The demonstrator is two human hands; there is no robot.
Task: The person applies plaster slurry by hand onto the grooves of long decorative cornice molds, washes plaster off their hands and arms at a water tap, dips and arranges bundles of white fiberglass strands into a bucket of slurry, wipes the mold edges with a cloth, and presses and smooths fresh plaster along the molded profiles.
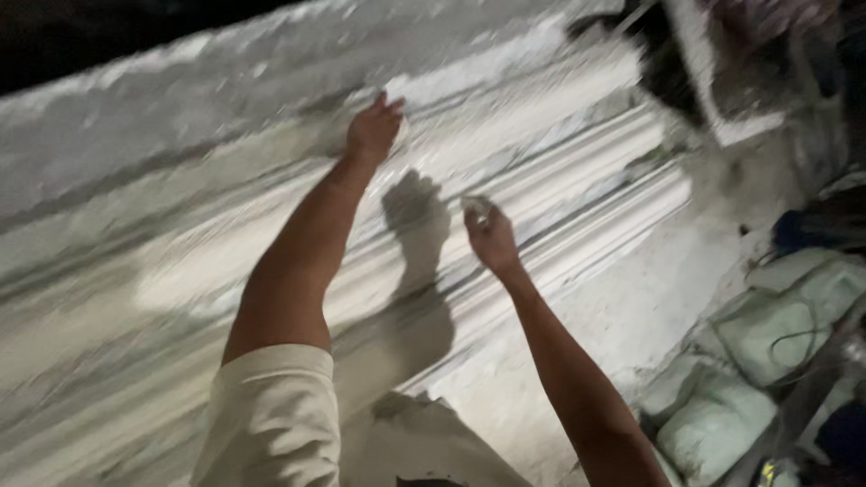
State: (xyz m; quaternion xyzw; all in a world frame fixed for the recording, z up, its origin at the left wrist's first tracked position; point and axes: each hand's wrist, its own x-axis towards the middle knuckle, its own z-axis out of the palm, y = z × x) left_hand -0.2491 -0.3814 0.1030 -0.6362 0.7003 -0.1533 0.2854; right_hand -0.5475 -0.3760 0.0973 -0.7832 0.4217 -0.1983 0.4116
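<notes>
The person is reaching both bare arms out to a long run of white moulded plaster, its ridges and grooves streaked grey and lit hard from close by. The left hand is pressing against an upper ridge with the fingers held together and curled over something pale — a small pad or lump, though the blur is hiding what exactly. It is resting there as if to follow the line of the groove. The right hand is sitting lower, well apart from the left, pinched shut on a small whitish piece that is touching a lower ridge; the fingertips are doing the gripping, which suits fine work along a narrow edge. The cream sleeve is riding up the left upper arm, and both hands are throwing dark shadows onto the moulding.

Off to the right, on the floor, several pale greenish sacks are lying stacked against one another — full and bulging, closed as far as I can tell, their contents not showing. A dark cord is looping over one of them. Something dark and blurred is hanging at the upper right; I cannot tell what.
</notes>
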